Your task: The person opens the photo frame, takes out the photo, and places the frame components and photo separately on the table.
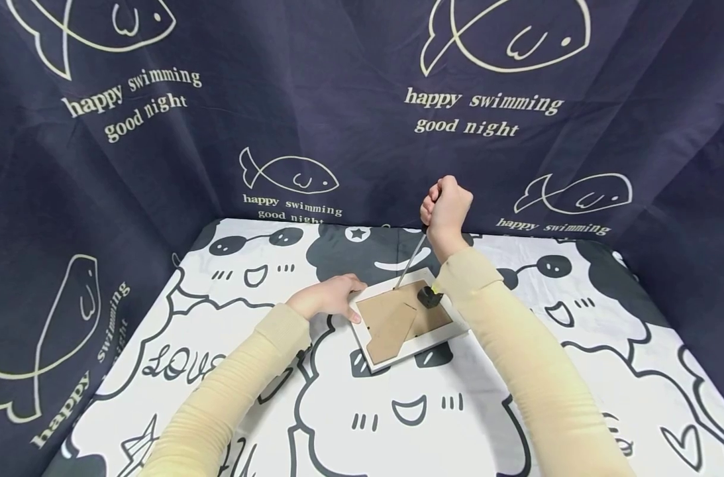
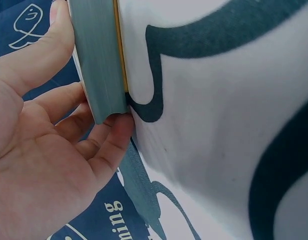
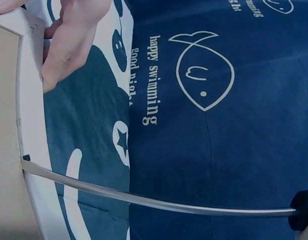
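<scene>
A white picture frame (image 1: 442,336) lies face down, tilted in the head view, its brown backing board (image 1: 373,310) and stand flap (image 1: 390,334) facing up. My left hand (image 1: 332,296) grips its left corner, thumb on one side and fingers on the other; the frame's edge (image 2: 96,55) shows between them in the left wrist view. My right hand (image 1: 448,209), raised above the far edge, grips the dark handle (image 3: 301,210) of a screwdriver (image 1: 411,260). Its flat tip touches the seam between border and backing, beside a small dark tab (image 3: 26,158).
A white cloth (image 1: 248,265) with black cartoon drawings covers the table. Dark blue curtains (image 1: 350,119) with fish and lettering hang behind and at both sides. A black device (image 1: 430,297) at my right wrist hides part of the backing board.
</scene>
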`<state>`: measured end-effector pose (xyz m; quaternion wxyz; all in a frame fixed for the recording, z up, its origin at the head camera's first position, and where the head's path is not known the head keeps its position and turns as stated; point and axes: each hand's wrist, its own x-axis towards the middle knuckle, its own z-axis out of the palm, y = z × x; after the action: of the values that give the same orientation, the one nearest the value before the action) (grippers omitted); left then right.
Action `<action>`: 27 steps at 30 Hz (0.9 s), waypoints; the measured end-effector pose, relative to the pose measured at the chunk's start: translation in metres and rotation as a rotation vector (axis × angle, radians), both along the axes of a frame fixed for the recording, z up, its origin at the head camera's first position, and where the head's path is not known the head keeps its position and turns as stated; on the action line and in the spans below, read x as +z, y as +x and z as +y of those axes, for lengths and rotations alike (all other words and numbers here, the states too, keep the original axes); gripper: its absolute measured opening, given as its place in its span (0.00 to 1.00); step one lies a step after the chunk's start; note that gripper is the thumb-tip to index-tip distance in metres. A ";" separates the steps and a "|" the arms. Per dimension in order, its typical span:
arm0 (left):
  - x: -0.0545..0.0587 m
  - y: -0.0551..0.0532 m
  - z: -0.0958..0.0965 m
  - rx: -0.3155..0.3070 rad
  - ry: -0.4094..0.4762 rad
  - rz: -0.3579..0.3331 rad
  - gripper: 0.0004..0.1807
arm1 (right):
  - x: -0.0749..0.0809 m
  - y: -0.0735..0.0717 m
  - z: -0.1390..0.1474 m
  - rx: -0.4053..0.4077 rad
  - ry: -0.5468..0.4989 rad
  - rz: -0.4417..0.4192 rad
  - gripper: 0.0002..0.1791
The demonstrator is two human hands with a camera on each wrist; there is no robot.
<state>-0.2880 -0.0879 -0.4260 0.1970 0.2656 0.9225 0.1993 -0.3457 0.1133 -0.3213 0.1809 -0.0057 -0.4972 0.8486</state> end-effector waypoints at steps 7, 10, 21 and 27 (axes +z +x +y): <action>0.000 0.000 0.000 -0.003 -0.005 0.005 0.42 | 0.001 -0.008 -0.003 -0.053 0.007 -0.043 0.19; -0.001 -0.001 0.000 -0.010 -0.004 0.005 0.42 | 0.001 -0.010 -0.003 -0.064 0.017 -0.070 0.19; -0.002 -0.002 0.002 0.000 0.002 -0.005 0.41 | -0.013 0.002 0.021 0.431 0.016 0.201 0.14; -0.001 -0.001 0.004 0.032 -0.008 -0.007 0.41 | -0.026 0.009 0.037 0.592 -0.002 0.203 0.17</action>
<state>-0.2886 -0.0836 -0.4265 0.1982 0.2495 0.9266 0.1997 -0.3368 0.1501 -0.3471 -0.0254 0.2238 -0.4560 0.8610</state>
